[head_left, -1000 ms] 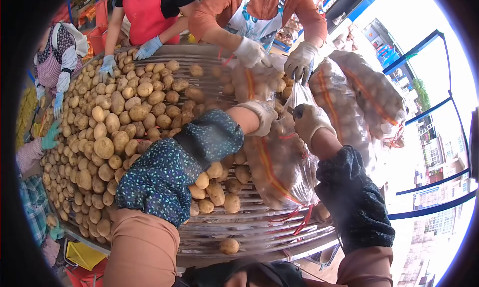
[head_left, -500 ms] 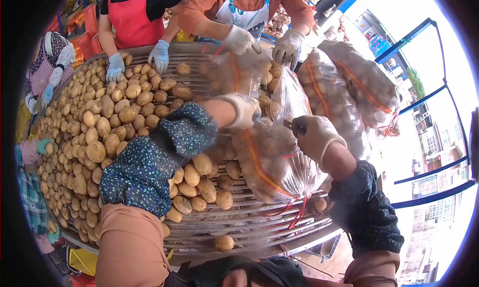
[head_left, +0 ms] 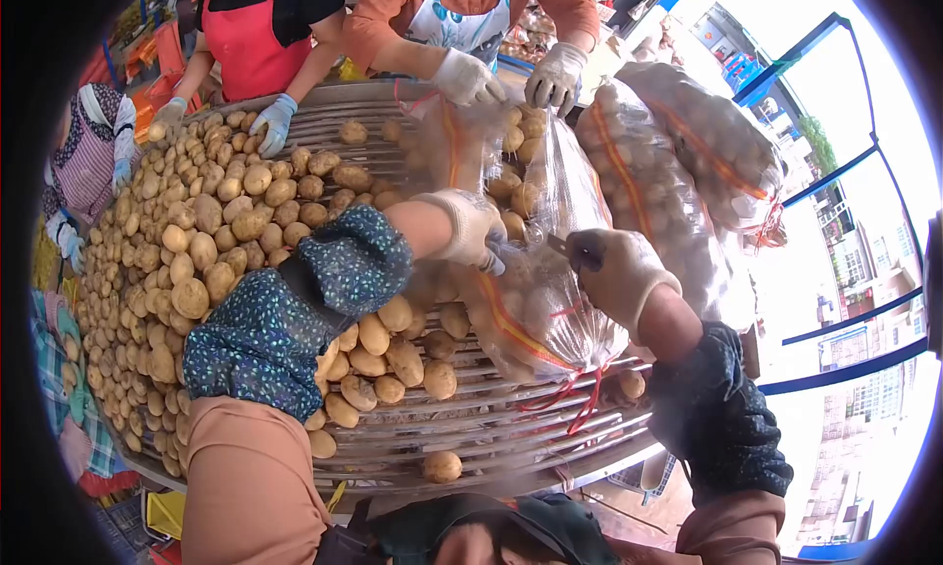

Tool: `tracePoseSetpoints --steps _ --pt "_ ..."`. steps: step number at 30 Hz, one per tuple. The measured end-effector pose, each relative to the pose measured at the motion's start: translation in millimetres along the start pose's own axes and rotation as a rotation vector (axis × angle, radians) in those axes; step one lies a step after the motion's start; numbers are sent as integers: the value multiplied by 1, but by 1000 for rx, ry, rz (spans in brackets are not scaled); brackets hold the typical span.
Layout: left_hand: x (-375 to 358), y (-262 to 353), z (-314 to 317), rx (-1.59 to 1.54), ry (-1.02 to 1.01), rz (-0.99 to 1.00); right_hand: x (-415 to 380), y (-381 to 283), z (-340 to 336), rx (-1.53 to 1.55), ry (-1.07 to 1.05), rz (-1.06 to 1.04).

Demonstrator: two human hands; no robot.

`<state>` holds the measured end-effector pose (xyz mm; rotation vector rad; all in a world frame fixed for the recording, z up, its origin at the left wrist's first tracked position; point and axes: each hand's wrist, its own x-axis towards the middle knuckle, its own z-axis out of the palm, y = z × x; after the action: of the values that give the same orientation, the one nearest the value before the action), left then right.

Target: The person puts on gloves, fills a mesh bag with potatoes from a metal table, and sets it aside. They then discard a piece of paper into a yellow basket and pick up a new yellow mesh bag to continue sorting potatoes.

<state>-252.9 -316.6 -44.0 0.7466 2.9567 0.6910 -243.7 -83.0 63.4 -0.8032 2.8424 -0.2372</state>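
Observation:
A clear plastic mesh sack of potatoes with an orange-yellow stripe lies on the slatted metal table in front of me. Its side gapes, and potatoes show in the opening. My left hand, in a white glove with grey fingertips, is closed on the sack's edge at the left of the gap. In my gloved right hand is a small knife, only its short blade showing, held close against the sack's plastic. Red string ties the near end of the sack.
Loose potatoes cover the table's left half. Two full sacks lie at the right. Opposite, a co-worker's gloved hands hold the sack's far end. Other workers reach in at the left. Metal slats lie nearest me.
My left hand has moved slightly down and left along the sack's opening, which looks wider. The red-aproned co-worker's hands have moved apart, one now holding a potato. The view has shifted a little.

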Motion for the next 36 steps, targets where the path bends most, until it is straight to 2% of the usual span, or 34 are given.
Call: tracePoseSetpoints --steps 1,2,3,5,9,12,14,16,18,19,20,22,25,26,27,29,31,33,34,36 --pt "8 1 -2 -7 -114 -89 11 -11 -4 52 -9 27" --pt "11 3 -2 -14 -228 -178 29 -3 15 53 48 -53" --pt "9 1 1 -7 -229 -182 47 5 41 55 82 -55" --pt "-2 -6 7 0 -105 -85 34 -27 22 -5 -151 -80" --pt "-20 -10 4 -79 -94 -71 -10 1 9 -129 -275 23" --pt "-19 11 -2 -91 1 -53 -36 14 4 80 -7 -45" --pt "-13 36 -20 1 -284 -196 -15 5 7 58 -54 -60" --pt "-16 29 -8 16 -231 -182 12 3 21 38 -94 -92" --pt "-22 24 0 31 -187 -159 33 9 47 161 -57 -308" --pt "-27 23 4 14 -113 -131 29 14 47 166 -55 -309" --pt "-33 20 7 -6 -39 -103 22 22 42 139 -178 -257" --pt "-41 14 8 -7 -48 -81 -1 21 16 -20 -340 -182" --pt "-41 30 -2 12 -109 -107 -29 34 -13 -64 -340 -173" --pt "-39 40 -4 13 -159 -111 -29 42 -7 254 -307 -110" --pt "-37 47 -4 18 -204 -116 -24 47 -3 257 -182 -187" --pt "-33 58 -2 21 -238 -180 -11 19 -8 157 -179 -124" --pt "-38 58 4 33 -271 -246 -9 10 4 262 -198 -65" --pt "-49 51 16 -42 -41 -98 -6 11 23 297 -189 -122" --pt "-52 50 19 -42 -38 -103 -10 5 21 302 -244 -39" --pt "-53 50 22 -116 45 -70 -15 3 30 217 -205 -125"
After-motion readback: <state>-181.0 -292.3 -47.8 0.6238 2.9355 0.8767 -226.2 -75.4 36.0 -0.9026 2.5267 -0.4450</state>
